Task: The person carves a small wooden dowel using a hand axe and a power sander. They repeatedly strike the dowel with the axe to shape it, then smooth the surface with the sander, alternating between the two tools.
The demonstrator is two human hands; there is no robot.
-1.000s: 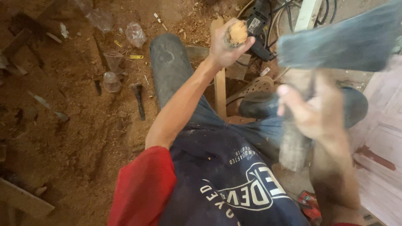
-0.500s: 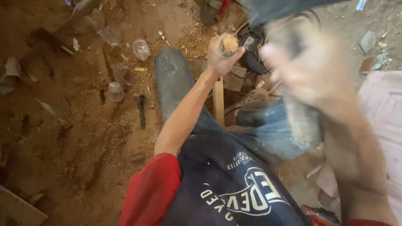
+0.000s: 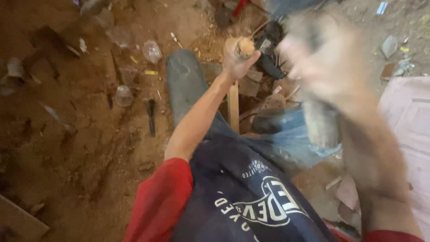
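Gripping a wooden piece, left hand clamped — right hand blurred, wrapped around a hatchet handle.

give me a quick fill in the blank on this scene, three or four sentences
1. The left hand is closed around the top of an upright ____ stick.
2. The right hand grips a tool handle and looks ____ in the picture from its motion.
3. The person wears a dark printed shirt with ____ sleeves.
4. A dark hammer-like tool lies on the ____ ground.

Missing words: wooden; blurred; red; dirt
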